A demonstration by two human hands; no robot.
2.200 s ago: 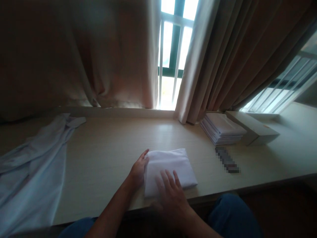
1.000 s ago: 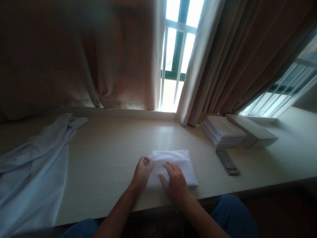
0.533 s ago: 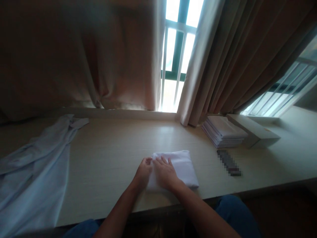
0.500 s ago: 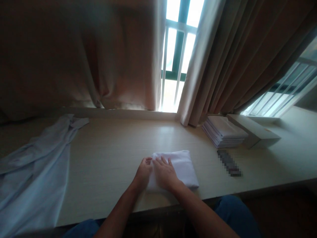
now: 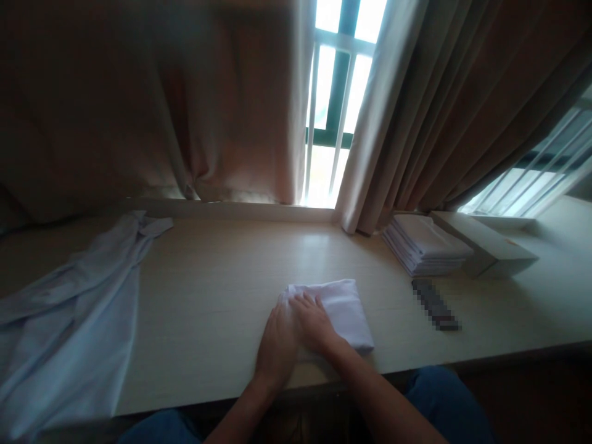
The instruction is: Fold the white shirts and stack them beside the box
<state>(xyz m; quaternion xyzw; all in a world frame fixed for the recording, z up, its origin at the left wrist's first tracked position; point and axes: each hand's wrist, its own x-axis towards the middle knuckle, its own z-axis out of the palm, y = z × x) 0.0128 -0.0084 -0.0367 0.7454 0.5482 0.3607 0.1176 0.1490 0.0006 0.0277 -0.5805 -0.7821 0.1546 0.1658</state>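
A folded white cloth (image 5: 345, 308) lies on the pale wooden table (image 5: 222, 290) near its front edge. My left hand (image 5: 276, 342) rests flat on the cloth's left part, fingers stretched out. My right hand (image 5: 314, 320) lies flat beside it on the cloth, fingers spread and pointing away from me. Both hands press down on the fabric and neither grips it.
A loose pale-blue garment (image 5: 69, 320) sprawls over the table's left end. At the back right sit a stack of folded white cloths (image 5: 423, 250) and a flat white box (image 5: 485, 250). A dark blurred object (image 5: 435, 305) lies right of the folded cloth. Curtains (image 5: 439, 105) hang behind.
My left hand has shifted from the cloth's left edge onto its top and now lies flat. My right hand has slid leftward across the cloth.
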